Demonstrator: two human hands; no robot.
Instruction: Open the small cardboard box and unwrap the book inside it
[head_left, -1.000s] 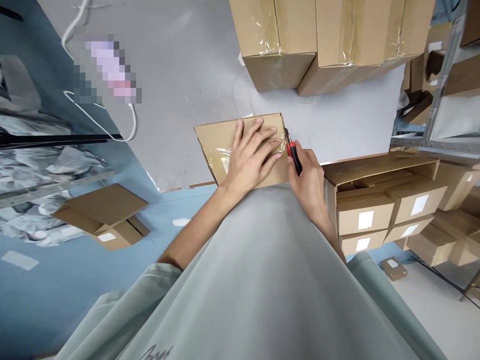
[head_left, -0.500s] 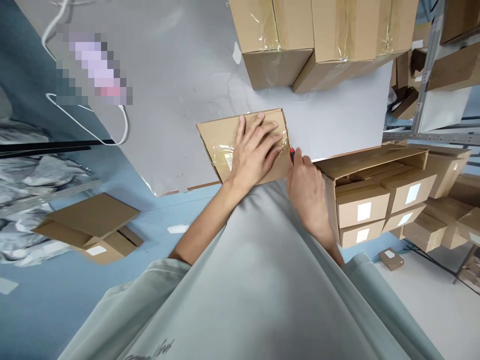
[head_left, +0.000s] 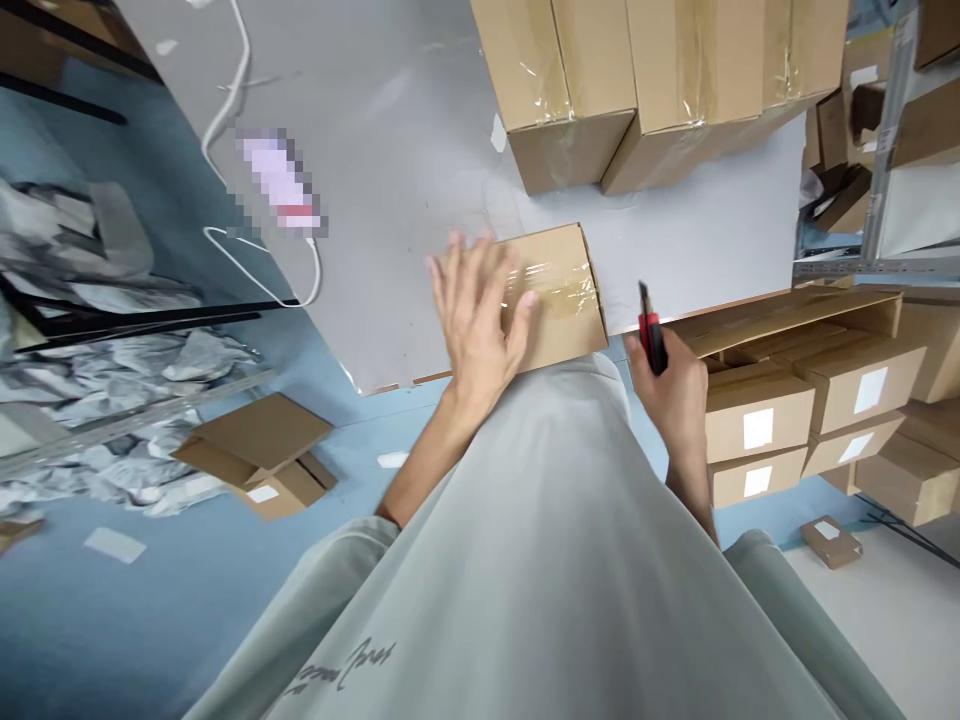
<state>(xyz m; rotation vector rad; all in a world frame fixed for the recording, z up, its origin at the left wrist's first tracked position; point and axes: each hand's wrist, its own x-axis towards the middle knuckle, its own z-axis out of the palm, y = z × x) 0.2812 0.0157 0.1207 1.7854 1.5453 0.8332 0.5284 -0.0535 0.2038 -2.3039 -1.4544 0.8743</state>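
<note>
A small cardboard box (head_left: 559, 325) with clear tape across its top lies at the near edge of the grey table (head_left: 375, 230), close against my body. My left hand (head_left: 480, 320) is over the box's left end with fingers spread and slightly blurred; whether the palm touches the cardboard I cannot tell. To the right of the box, apart from it, my right hand (head_left: 671, 385) is closed round a red and black box cutter (head_left: 652, 340). Its dark blade tip points away from me.
Large taped cartons (head_left: 697, 70) stand at the back right of the table. A pixelated device (head_left: 281, 185) with a white cable (head_left: 319, 270) lies at the left. At my right is an open carton holding labelled boxes (head_left: 761, 410). An open box (head_left: 259, 450) sits lower left.
My right hand has drawn away from the box's right side, rightward, bringing the box cutter into fuller view. My left hand has shifted to the box's left end, uncovering the tape. The view has shifted.
</note>
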